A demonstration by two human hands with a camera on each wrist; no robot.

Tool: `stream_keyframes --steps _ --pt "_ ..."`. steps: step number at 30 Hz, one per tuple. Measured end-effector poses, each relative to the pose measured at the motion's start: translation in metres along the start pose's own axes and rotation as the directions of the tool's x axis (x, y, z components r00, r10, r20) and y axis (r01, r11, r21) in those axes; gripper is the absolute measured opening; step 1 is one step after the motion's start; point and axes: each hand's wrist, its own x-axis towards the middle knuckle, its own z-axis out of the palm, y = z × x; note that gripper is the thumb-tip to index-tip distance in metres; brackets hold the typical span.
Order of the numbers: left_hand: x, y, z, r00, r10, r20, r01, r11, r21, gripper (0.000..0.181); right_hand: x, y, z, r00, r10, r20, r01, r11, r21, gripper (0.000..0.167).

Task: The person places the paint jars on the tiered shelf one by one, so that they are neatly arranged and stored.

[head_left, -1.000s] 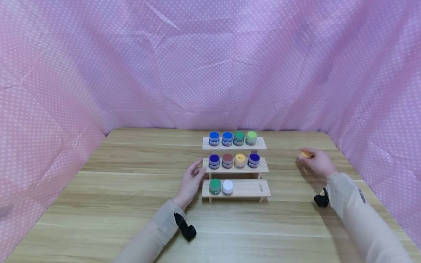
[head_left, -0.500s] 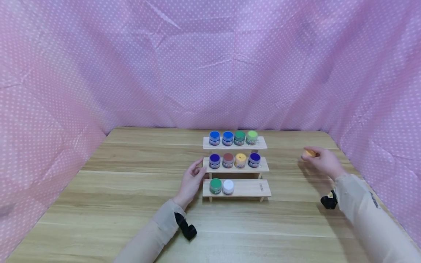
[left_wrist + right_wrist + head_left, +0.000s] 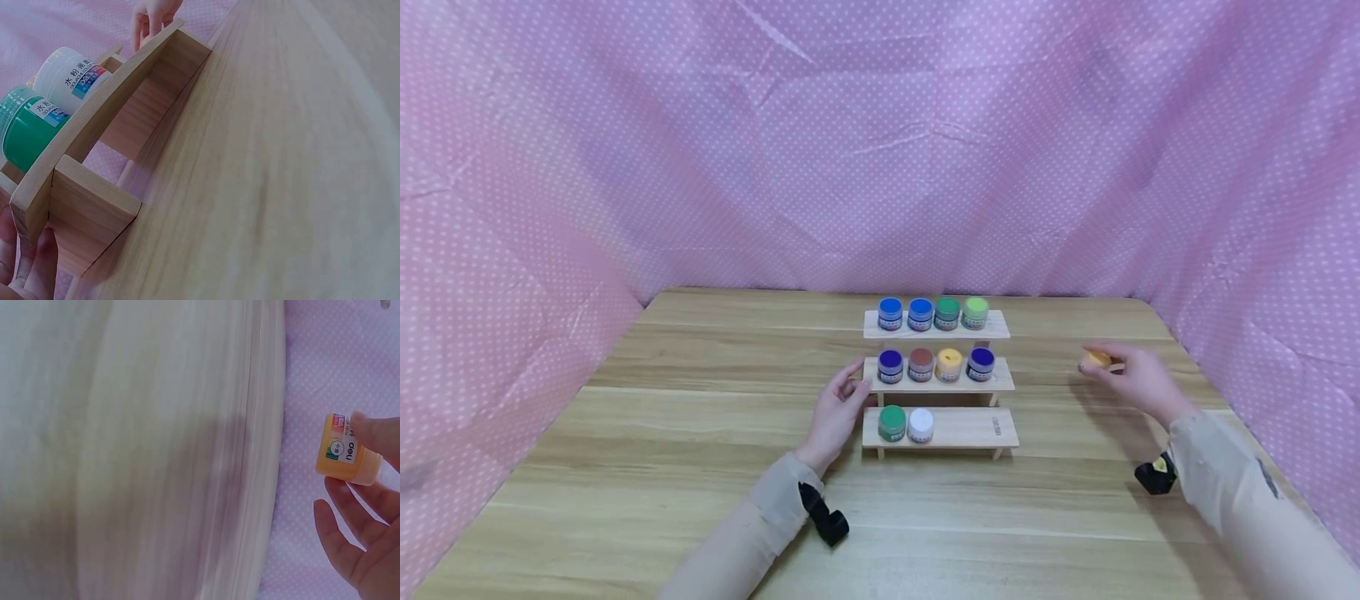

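Observation:
My right hand (image 3: 1138, 381) pinches a small yellow-orange paint jar (image 3: 340, 449) between thumb and fingers, raised above the table to the right of the wooden stepped rack (image 3: 962, 429). Seen in the right wrist view, the jar lies on its side with its label showing. My left hand (image 3: 837, 414) grips the left end of the rack at the middle shelf; part of its hold is out of sight. On the lowest shelf, a green paint jar (image 3: 34, 125) and a white paint jar (image 3: 72, 78) stand at the left, with bare wood to their right.
On the middle shelf stand purple, brown, yellow (image 3: 948, 367) and purple jars. The top shelf bears two blue jars, a dark green one and a light green jar (image 3: 975, 313). A pink dotted curtain (image 3: 880, 167) surrounds the wooden table (image 3: 700, 467) at back and sides.
My right hand shifted slightly right, then came back a little left and nearer, still holding the yellow-orange jar. My left hand and the rack have stayed put.

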Motion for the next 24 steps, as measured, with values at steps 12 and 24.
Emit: stream_keyframes --steps 12,24 --pt "0.0 0.003 0.001 1.0 -0.006 0.005 0.006 1.0 -0.002 0.048 -0.012 -0.022 0.007 1.0 0.008 -0.009 -0.007 0.998 0.068 0.043" --pt "0.0 0.001 0.001 1.0 -0.003 0.0 0.003 1.0 -0.018 0.047 -0.023 -0.047 0.014 0.999 -0.021 -0.042 0.027 0.989 0.142 0.04"
